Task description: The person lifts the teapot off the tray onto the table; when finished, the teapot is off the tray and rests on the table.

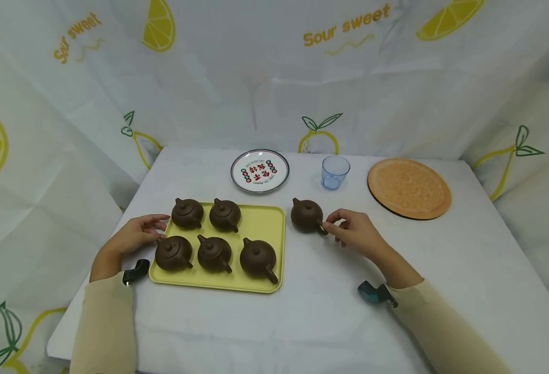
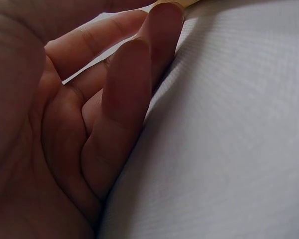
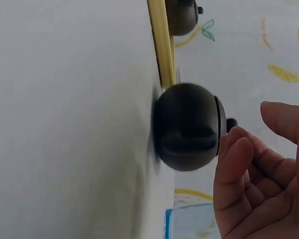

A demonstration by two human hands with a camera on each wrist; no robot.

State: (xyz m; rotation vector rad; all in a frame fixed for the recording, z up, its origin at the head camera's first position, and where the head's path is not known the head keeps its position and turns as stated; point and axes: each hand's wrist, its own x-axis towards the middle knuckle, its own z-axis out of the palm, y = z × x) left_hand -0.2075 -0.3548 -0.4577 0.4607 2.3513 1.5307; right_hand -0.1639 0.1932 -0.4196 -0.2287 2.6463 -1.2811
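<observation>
Several small dark brown teapots stand on a yellow tray (image 1: pixel 257 221): two in the back row, including a back-left one (image 1: pixel 187 213), and three in front, including a front-right one (image 1: pixel 257 258). My left hand (image 1: pixel 136 234) rests at the tray's left edge, fingers loosely bent and holding nothing, close beside the two left teapots. Another brown teapot (image 1: pixel 306 215) stands on the table just right of the tray. At its handle are the fingertips of my right hand (image 1: pixel 356 234); in the right wrist view the thumb (image 3: pixel 284 119) is spread away from the fingers.
Behind the tray lies a white plate (image 1: pixel 260 171) with red lettering. A blue glass (image 1: pixel 335 173) stands to its right, and a round orange-brown mat (image 1: pixel 410 188) lies at the back right. A white lemon-print curtain (image 1: pixel 255 78) hangs behind the table (image 1: pixel 218 327).
</observation>
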